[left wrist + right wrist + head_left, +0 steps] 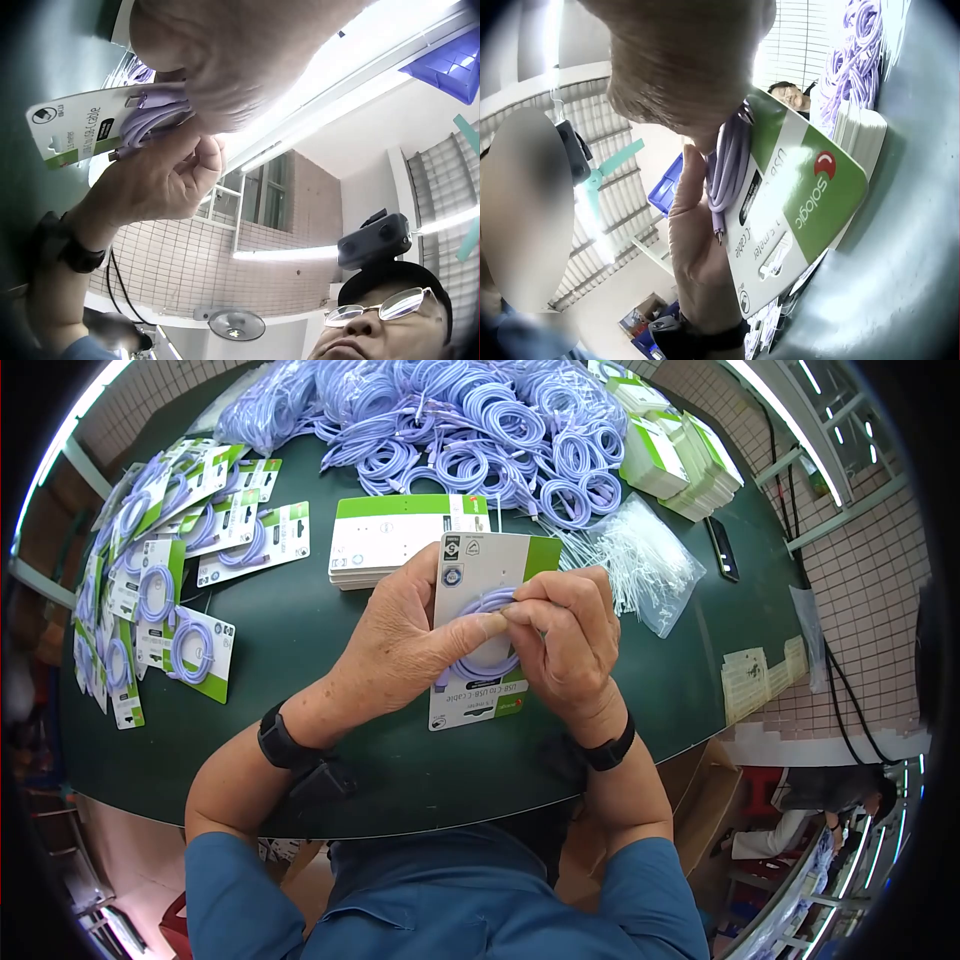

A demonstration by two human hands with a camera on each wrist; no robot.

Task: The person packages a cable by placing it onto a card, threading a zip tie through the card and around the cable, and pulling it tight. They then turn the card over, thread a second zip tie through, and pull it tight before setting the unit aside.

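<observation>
My left hand grips a white and green packaging card, its thumb lying over a coiled lilac USB cable on the card's face. Printing on the card reads USB-C to USB-C cable, upside down in the head view. My right hand pinches at the coil's upper edge, fingertips touching the left thumb tip; what sits between them is hidden. Both cable plugs show beside the coil in the left wrist view, where the right hand is curled close to it.
A stack of blank cards lies just beyond the hands. Carded cables pile up at left, loose coiled cables at the back. On the right are a bag of white ties, card stacks and a black phone.
</observation>
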